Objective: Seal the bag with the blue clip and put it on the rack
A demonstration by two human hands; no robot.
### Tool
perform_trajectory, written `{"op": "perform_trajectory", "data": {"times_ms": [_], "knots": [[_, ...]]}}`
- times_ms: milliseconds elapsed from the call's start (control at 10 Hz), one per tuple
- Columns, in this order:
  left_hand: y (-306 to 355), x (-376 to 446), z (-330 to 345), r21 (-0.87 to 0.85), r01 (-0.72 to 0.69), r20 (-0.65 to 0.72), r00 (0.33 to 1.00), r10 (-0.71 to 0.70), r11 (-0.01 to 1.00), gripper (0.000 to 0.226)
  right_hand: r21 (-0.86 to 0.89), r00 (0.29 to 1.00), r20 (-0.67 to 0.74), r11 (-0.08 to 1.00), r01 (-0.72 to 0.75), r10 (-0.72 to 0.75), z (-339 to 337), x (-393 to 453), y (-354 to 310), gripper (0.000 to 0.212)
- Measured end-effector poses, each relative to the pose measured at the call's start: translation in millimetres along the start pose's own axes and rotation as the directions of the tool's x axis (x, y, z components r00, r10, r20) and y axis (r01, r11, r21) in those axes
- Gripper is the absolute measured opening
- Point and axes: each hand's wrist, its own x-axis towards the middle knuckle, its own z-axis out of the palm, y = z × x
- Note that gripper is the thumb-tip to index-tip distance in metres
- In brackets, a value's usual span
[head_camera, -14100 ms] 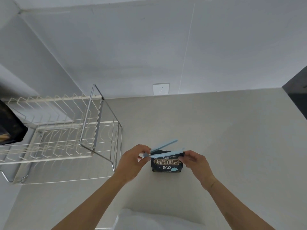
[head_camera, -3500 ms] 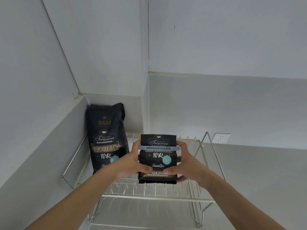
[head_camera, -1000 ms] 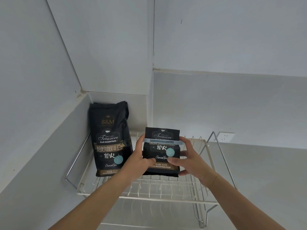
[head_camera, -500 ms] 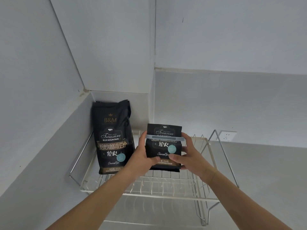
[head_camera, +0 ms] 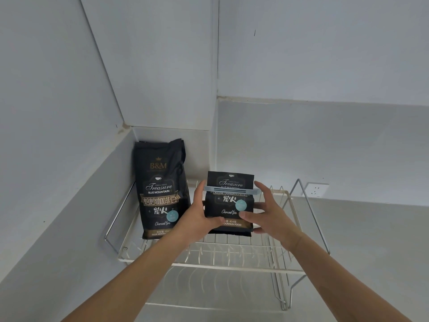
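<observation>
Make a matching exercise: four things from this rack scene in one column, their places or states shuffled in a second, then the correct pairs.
1. clipped bag
2. blue clip
3. taller bag
4. wall socket

A. stands in the rack's left corner, no hand on it
B. on the wall right of the rack
C. held between left hand and right hand
D. clamped across a bag's upper part

Pairs: 1-C, 2-D, 3-A, 4-B

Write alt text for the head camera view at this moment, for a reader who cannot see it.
Two bare hands, left hand and right hand, hold a black coffee bag upright on the top tier of a wire dish rack, a blue clip clamped across its folded top. A taller, unclipped coffee bag stands to its left in the wall corner.
</observation>
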Motion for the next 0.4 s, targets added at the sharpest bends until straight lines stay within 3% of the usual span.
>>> {"op": "perform_trajectory", "data": {"times_ms": [400], "knots": [[10,-25,4,-0.007,-0.075,-0.204,0.976,0.072,0.997,0.087,-0.208,0.978,-0.163,0.974,0.094,-0.13,-1,-17,-3,0.069]]}}
